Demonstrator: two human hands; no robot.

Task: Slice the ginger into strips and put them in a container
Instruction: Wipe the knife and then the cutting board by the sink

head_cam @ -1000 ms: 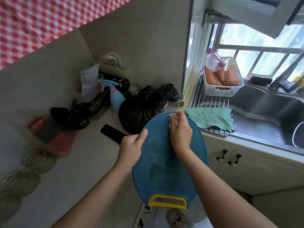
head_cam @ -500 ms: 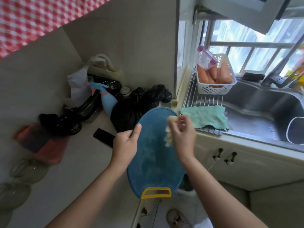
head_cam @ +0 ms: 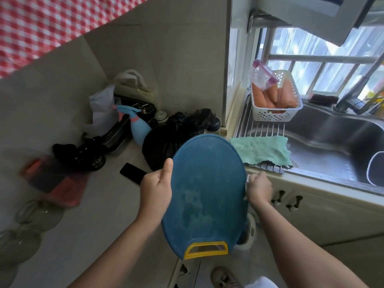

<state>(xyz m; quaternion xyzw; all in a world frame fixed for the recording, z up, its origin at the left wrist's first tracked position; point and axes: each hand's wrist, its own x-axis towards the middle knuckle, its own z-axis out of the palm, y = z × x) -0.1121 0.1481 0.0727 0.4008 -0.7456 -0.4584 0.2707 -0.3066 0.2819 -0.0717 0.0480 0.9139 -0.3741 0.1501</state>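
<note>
The right hand has slid off the face of the blue cutting board, where it was rubbing near the top half a second ago. It is now sitting at the board's right edge, fingers curled round a pale wad that is pressing against the rim. The left hand is gripping the opposite edge, thumb pointing up along the blue surface and fingers hidden behind it. Between the two hands the board is hanging upright in the air, its yellow handle pointing down. Its face is showing pale smears.

Behind the board a black bag is lying on the counter, with a dark phone just to its left. To the right a green cloth is draping over the rack at the edge of the sink. Farther back, a white basket is holding carrots. Where the ginger is lying cannot be told from this view.
</note>
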